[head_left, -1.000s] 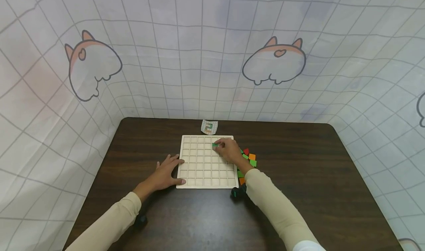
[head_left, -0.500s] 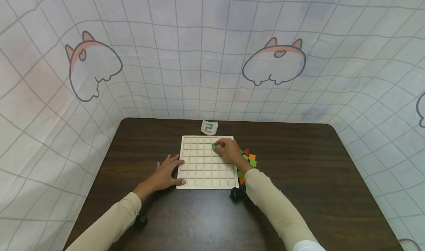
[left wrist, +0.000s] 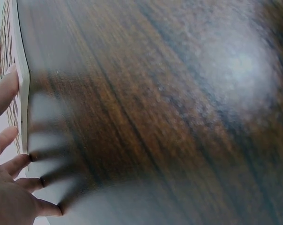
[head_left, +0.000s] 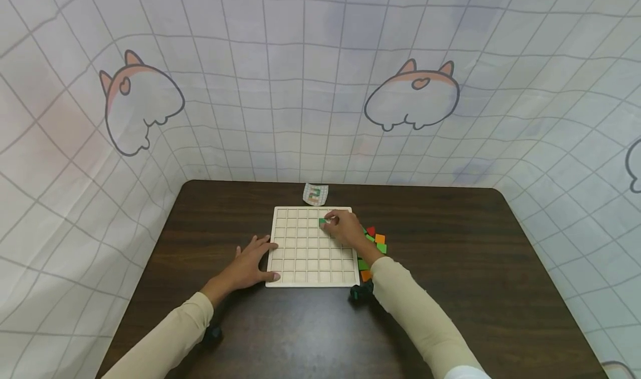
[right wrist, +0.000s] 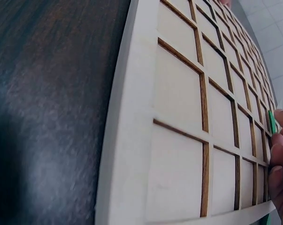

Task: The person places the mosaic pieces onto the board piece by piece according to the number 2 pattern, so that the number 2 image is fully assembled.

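Note:
A pale wooden board [head_left: 295, 256] with a grid of square recesses lies on the dark table. My right hand [head_left: 345, 229] reaches over its far right part and pinches a small green tile [head_left: 323, 221] between thumb and fingers, close over the grid. In the right wrist view the green tile [right wrist: 271, 121] stands nearly edge-on at the fingertips. Spread along the board's left edge, my left hand [head_left: 245, 266] rests thumb and index finger on the rim, the other fingers reaching onto the table. The left wrist view shows these fingers [left wrist: 20, 164] at the board's side.
Several loose tiles, among them an orange tile [head_left: 380, 239], a green tile [head_left: 381, 248] and a red piece [head_left: 371, 231], lie right of the board, partly hidden by my right arm. Behind the board lies a small printed card [head_left: 315, 194]. A grid-patterned curtain [head_left: 280, 89] surrounds the table.
Both hands keep their places. The green tile shows slightly more of its face at the right fingertips, and the head view has tilted up a touch.

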A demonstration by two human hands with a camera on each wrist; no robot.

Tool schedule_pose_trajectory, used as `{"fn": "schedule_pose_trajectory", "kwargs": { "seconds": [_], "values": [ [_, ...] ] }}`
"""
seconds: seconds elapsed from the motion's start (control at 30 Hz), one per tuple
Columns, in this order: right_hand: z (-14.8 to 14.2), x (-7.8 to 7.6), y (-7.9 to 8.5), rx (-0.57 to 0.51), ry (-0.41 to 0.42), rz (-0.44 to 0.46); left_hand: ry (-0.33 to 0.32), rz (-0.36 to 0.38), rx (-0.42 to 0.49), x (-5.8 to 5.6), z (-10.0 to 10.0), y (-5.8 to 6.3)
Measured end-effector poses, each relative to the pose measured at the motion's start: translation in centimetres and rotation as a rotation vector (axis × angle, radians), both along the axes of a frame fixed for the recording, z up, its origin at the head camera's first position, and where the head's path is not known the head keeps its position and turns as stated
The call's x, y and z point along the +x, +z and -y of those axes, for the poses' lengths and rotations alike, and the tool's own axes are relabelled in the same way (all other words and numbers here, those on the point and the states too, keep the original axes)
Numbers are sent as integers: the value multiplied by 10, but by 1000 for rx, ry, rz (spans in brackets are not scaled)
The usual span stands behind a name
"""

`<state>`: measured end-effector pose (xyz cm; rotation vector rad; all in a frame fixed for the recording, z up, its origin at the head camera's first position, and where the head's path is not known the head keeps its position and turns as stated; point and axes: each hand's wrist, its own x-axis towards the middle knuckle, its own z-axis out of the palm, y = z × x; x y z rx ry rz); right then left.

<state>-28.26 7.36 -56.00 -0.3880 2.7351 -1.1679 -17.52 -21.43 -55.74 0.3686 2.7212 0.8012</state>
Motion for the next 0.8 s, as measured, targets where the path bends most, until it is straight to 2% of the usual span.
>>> {"fn": "schedule_pose_trajectory", "kwargs": {
  "seconds": [0.2,0.47,0.63,0.8],
  "values": [
    [-8,1,2,-10,0,-20,3,7,-8,-1,-1,-1],
    [-34,-2,15,-70,21,-3,14,12,-1,-2,-2,-2],
    [-51,-6,16,-74,11,-20,24,22,5,-3,-2,-1],
    [-67,-6,16,-88,5,6,35,20,13,-4,-3,1]
  ]
}}
